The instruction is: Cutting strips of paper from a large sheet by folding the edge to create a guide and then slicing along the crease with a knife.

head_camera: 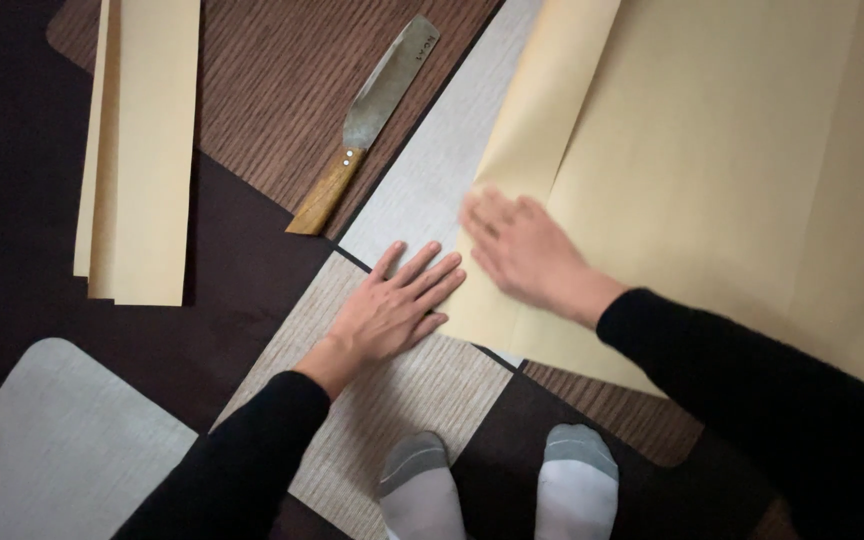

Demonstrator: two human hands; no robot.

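left hand [392,305] and right hand [517,250] spread flat, pressing tan paper sheet [712,170], knife [367,120] nearby

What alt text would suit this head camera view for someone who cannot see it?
Two bare hands press flat on a large tan paper sheet on a patchwork floor: left hand at its edge, right hand on it. A wooden-handled knife and folded paper strips lie nearby.

The knife [372,115] lay on the floor [252,90] between the folded strips [140,150] at left and the big sheet [732,170] at right, beyond both hands.
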